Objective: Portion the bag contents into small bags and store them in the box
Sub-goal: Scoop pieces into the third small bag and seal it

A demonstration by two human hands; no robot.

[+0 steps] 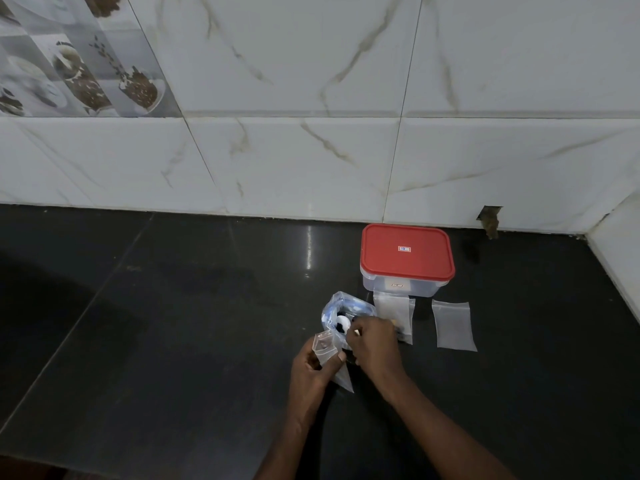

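Early days, seemingly: just in front of the red-lidded clear plastic box [407, 258], not yet opened, a small clear zip bag [325, 345] is pinched by fingers of the left hand [311, 370] while fingers of the right hand [375, 344] are curled at the crumpled big clear bag [346, 306], grip unclear.

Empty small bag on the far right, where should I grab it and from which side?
Probably pinch a near corner of the empty small bag, coming from the right. It lies flat on the counter, so only an edge can be lifted; the box stands behind it and another small bag lies to its left.
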